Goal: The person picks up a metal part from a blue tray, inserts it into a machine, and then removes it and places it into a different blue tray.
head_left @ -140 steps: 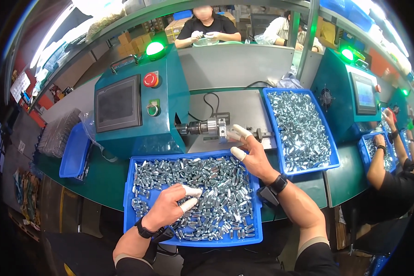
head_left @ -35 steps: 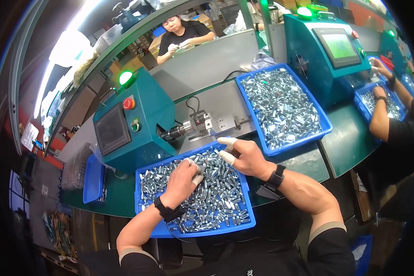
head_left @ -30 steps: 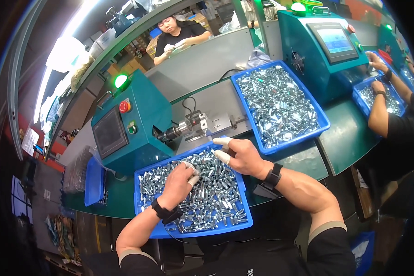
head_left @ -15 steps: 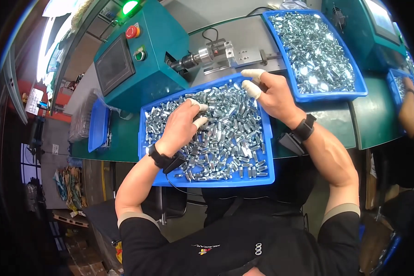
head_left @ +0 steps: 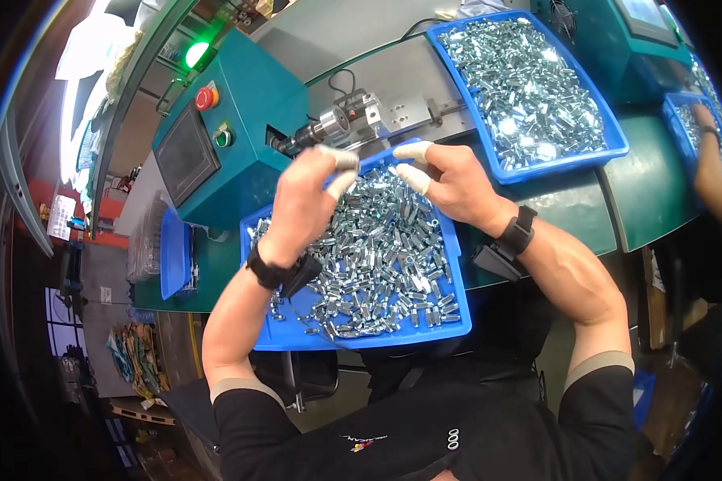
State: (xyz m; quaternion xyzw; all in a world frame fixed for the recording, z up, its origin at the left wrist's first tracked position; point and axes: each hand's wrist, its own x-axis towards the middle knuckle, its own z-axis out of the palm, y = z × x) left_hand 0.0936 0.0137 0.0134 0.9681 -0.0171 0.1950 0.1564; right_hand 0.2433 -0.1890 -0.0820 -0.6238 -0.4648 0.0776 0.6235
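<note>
A blue tray [head_left: 369, 342] full of small shiny hex metal fittings [head_left: 381, 256] is in front of me. My left hand [head_left: 301, 196] is raised over its far left part, with pale finger cots on the thumb and index finger. These are pinched around what looks like one small metal fitting [head_left: 351, 162], partly hidden by the fingers. At the tray's far edge, my right hand [head_left: 457, 188] has its cotted thumb and index finger apart, with nothing visible between them. Just beyond both hands is the round metal chuck [head_left: 333, 124] of a machine.
A teal machine housing [head_left: 249, 152] with a dark screen, red button and green lamp stands at the left. Another blue tray [head_left: 509, 172] of fittings lies at the far right, and a narrow blue bin [head_left: 172, 256] at the left. A co-worker's arm [head_left: 707, 168] shows at the right edge.
My left hand has risen from the fittings toward the chuck, its fingers now pinched. My right hand has shifted slightly left and down in the picture. The view has turned slightly.
</note>
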